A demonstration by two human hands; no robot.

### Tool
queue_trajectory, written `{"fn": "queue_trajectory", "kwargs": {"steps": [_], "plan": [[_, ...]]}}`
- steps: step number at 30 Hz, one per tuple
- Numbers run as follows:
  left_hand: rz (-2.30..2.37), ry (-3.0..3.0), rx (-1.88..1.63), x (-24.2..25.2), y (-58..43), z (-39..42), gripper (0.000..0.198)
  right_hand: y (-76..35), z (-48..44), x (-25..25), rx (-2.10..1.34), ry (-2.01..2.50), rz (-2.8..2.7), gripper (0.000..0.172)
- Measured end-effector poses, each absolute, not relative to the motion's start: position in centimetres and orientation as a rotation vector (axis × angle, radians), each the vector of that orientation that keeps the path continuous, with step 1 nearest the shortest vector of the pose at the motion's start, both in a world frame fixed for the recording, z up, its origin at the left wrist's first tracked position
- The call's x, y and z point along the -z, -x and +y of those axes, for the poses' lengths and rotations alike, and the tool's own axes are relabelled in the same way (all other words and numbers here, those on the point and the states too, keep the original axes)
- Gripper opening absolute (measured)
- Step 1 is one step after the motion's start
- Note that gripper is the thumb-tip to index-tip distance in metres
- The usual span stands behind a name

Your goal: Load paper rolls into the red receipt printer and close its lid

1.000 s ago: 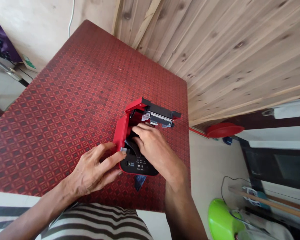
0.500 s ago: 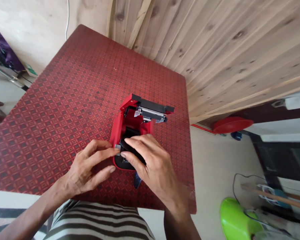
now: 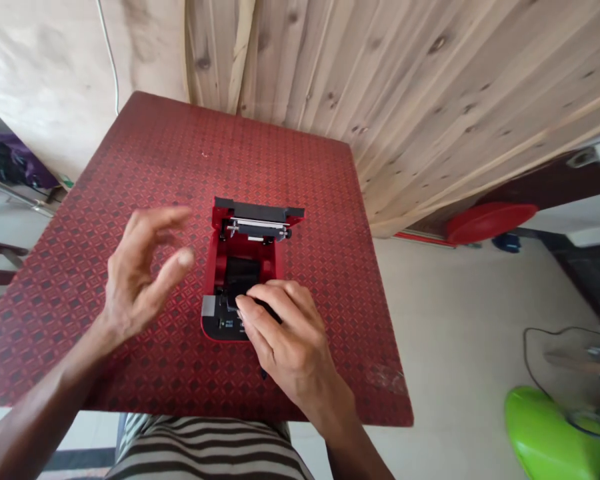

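Note:
A red and black label printer [image 3: 213,267] stands on the table with its lid [image 3: 260,213] raised, showing a roller and metal parts on the underside. Inside the red cavity lies a black strip [image 3: 243,273] that runs toward the front panel. My right hand [image 3: 290,333] reaches over the printer's front right corner, thumb and fingers pinched on the near end of this strip; the fingers cover part of it. To the left of the printer, my left hand [image 3: 145,267] is in the air, holding nothing, fingers apart and slightly blurred. A grey sticker [image 3: 209,306] marks the front panel's left corner.
The red patterned table [image 3: 105,173] meets a wooden plank wall [image 3: 305,67] at the back. On the floor to the right are a green plastic stool or tub [image 3: 550,427] and a red basin [image 3: 490,223]. A white cable [image 3: 109,53] hangs on the wall.
My left hand has let go of the printer's front left corner and moved up and left. My right hand stays at the strip. The view has shifted, and the printer appears straighter.

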State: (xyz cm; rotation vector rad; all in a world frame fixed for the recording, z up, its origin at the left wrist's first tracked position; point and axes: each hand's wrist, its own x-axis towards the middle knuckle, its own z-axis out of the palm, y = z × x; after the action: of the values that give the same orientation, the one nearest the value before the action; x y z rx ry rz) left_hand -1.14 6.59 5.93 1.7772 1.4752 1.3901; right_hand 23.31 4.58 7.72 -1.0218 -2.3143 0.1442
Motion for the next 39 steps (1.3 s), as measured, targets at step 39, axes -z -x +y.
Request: {"fn": "queue_trajectory", "kwargs": {"steps": [39], "plan": [[1.12,-2.501,-1.025,-3.6,-0.5,4.2,0.082,-23.7,1.9,-6.6,-0.105,1.07,-2.222,0.027]]}}
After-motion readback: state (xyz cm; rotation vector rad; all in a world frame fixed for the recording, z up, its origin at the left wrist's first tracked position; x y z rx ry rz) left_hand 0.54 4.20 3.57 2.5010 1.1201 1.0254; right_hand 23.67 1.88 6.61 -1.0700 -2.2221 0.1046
